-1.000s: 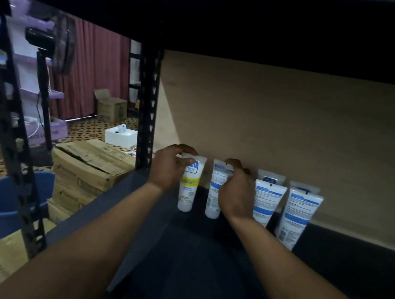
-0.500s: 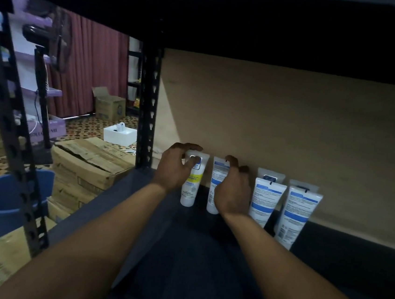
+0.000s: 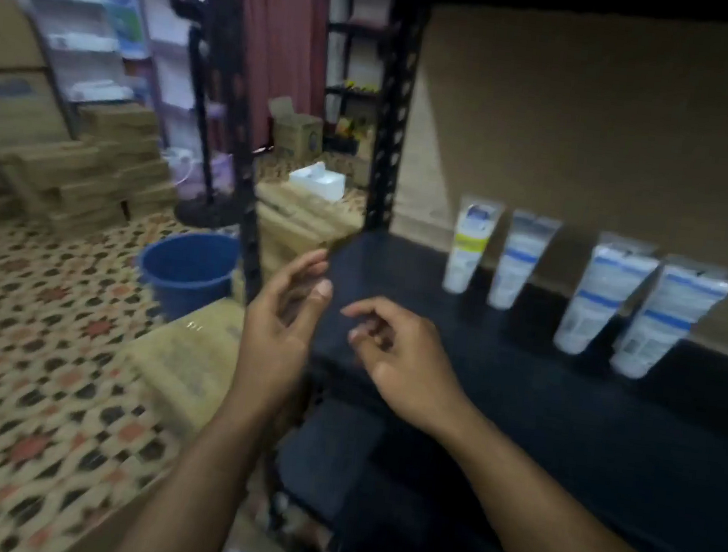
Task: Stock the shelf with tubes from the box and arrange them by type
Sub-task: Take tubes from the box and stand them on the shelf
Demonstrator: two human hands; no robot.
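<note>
Four tubes stand cap-down against the back wall of the dark shelf: one yellow-banded tube at left, then three blue-banded tubes. Both hands hover at the shelf's front left corner, well apart from the tubes. Left hand: grip apart, empty. Right hand: fingers loosely curled, empty. A blue bucket stands on the floor.

We see our left hand and right hand empty with fingers loosely spread at the front edge of the dark shelf, well apart from four tubes leaning against the back board, a blue bucket on the patterned floor.
</note>
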